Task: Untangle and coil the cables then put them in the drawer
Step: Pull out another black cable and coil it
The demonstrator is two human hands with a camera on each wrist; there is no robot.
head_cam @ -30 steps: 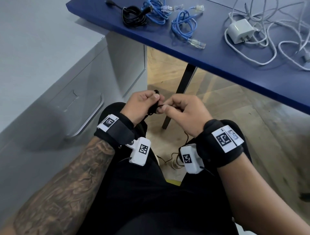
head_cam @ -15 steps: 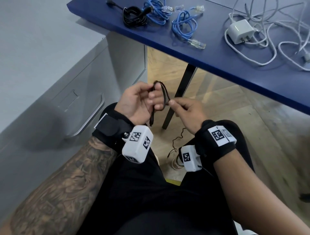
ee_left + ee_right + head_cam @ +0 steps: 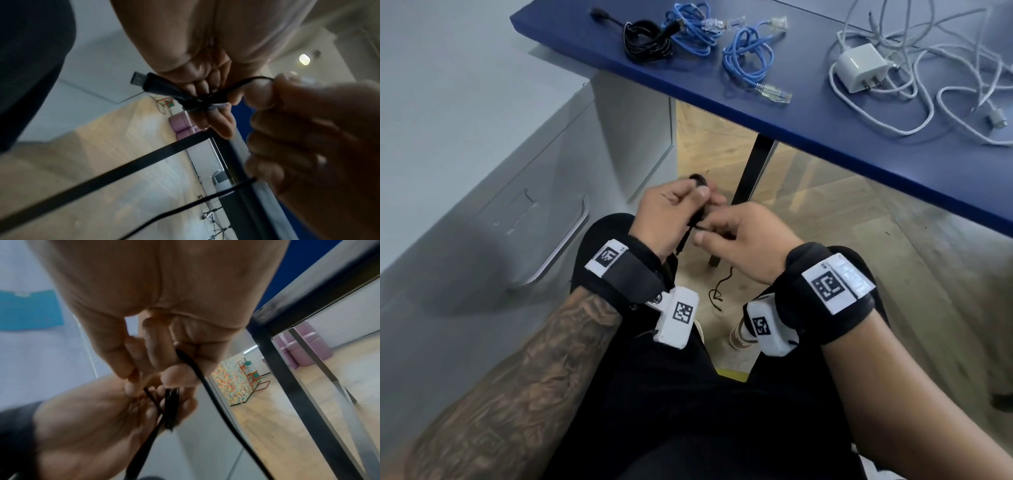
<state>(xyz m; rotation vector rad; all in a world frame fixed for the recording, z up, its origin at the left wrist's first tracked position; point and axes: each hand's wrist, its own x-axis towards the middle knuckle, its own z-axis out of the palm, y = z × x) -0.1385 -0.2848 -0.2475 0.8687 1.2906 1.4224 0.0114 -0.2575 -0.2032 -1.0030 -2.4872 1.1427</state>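
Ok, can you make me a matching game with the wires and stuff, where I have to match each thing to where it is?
Things:
1. thin black cable
2. white charger plug
3. blue cable
4. coiled black cable

Places:
A. nearest the table's left corner
B. on the blue table, lying between the black coil and the white wires
C. held in both hands, over the lap
D. among tangled white wires

Pairs: 1-C, 2-D, 3-B, 4-A
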